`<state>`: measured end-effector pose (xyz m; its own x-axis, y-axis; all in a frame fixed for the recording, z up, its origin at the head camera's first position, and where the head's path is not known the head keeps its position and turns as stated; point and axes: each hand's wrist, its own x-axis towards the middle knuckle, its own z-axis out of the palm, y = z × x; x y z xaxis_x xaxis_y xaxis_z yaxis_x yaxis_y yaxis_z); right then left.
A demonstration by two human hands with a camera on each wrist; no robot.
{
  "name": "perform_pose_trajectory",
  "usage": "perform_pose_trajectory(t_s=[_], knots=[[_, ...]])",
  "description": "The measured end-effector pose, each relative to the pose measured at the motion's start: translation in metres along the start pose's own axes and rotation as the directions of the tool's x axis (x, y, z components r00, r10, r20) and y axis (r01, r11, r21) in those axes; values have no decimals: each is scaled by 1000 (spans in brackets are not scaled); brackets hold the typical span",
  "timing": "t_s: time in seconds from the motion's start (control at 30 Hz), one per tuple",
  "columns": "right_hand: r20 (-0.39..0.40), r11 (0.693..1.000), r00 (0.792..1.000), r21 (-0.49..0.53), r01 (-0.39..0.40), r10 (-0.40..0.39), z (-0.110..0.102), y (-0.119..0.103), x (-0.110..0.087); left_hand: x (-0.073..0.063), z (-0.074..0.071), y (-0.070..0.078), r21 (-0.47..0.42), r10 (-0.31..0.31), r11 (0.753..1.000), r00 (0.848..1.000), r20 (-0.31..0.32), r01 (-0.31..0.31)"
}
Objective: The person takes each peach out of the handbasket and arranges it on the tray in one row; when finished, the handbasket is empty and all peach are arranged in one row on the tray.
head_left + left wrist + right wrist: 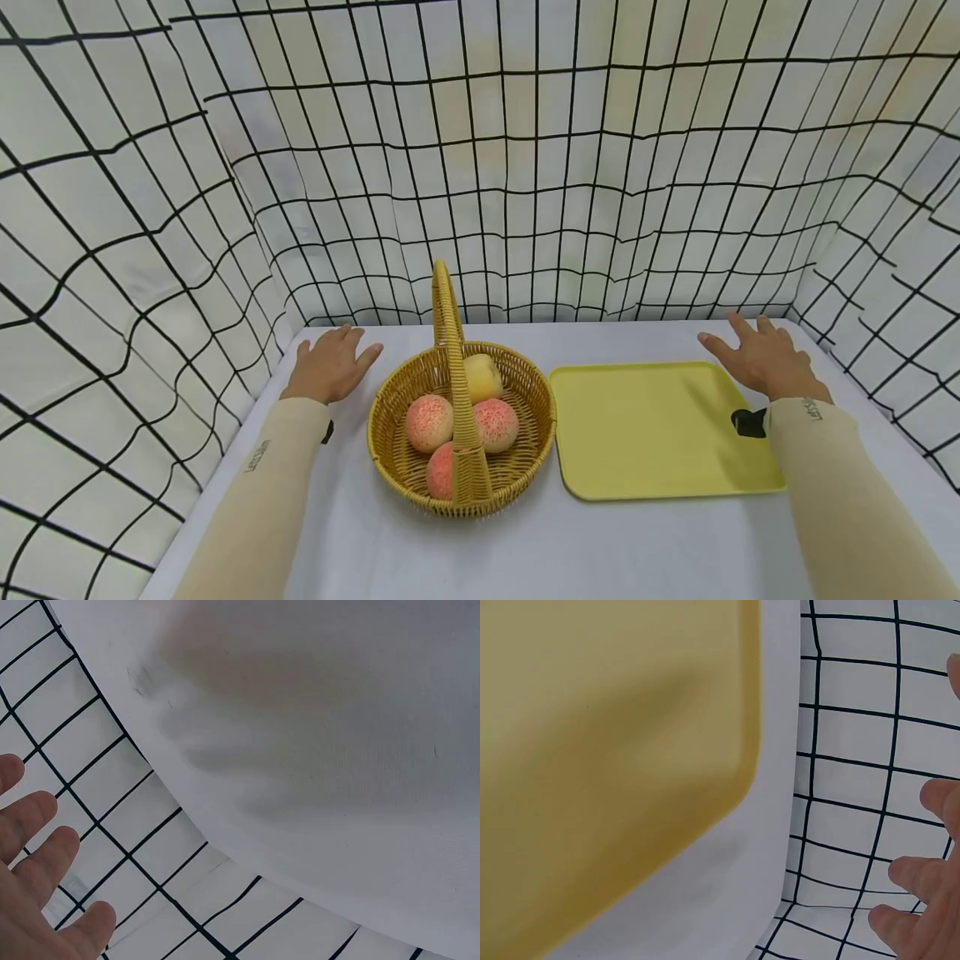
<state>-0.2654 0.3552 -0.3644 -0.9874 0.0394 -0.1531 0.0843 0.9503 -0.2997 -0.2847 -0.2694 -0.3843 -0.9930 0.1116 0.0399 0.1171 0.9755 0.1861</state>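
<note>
My left hand [327, 365] hovers over the table at the left of a woven basket [384, 454], fingers spread and holding nothing. In the basket lie several fruits: speckled pink peaches [430, 423] and a yellow fruit [482, 377] partly behind the tall handle [463, 392]. My right hand [768, 360] is held over the far right corner of a yellow tray [660, 429], its fingers apart and nothing in them. The left wrist view shows loosely extended fingers [52, 862] above the white cloth. Fingers [919, 881] of the right hand show beside the tray's corner in the right wrist view.
A white tablecloth [360, 550] covers the table. White curtains with a black grid pattern [525, 183] stand close along the back and both sides. The basket's handle rises well above its rim, and the tray lies flat just right of the basket.
</note>
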Motion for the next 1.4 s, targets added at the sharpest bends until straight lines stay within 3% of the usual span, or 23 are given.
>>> perform_pose_trajectory(t_s=[0.33, 0.57, 0.7, 0.83, 1.0, 1.13, 1.4], knots=[[6, 1000, 1000, 7, 13, -13, 5, -3, 0, 1, 1, 1, -29, -3, 1000, 1000, 22, 3], [30, 990, 996, 115, 77, -81, 20, -16, 3, -2, 4, 4, -200, 6, 980, 995, 100, 15], [14, 968, 988, 205, 148, -154, 26, -36, 3, -7, 5, 5, -346, 18, 938, 992, 126, 27], [-1, 934, 978, 296, 199, -208, 32, -63, 2, -14, 8, 9, -474, 14, 879, 991, 131, 51], [-15, 894, 967, 378, 240, -253, 39, -96, -1, -20, 13, 17, -579, 19, 812, 988, 156, 76], [-48, 840, 948, 452, 301, -314, 44, -120, -5, -26, 16, 20, -648, 63, 758, 981, 186, 74], [-90, 723, 905, 571, 389, -416, 54, -159, -14, -40, 19, 23, -685, 97, 720, 961, 258, 111]])
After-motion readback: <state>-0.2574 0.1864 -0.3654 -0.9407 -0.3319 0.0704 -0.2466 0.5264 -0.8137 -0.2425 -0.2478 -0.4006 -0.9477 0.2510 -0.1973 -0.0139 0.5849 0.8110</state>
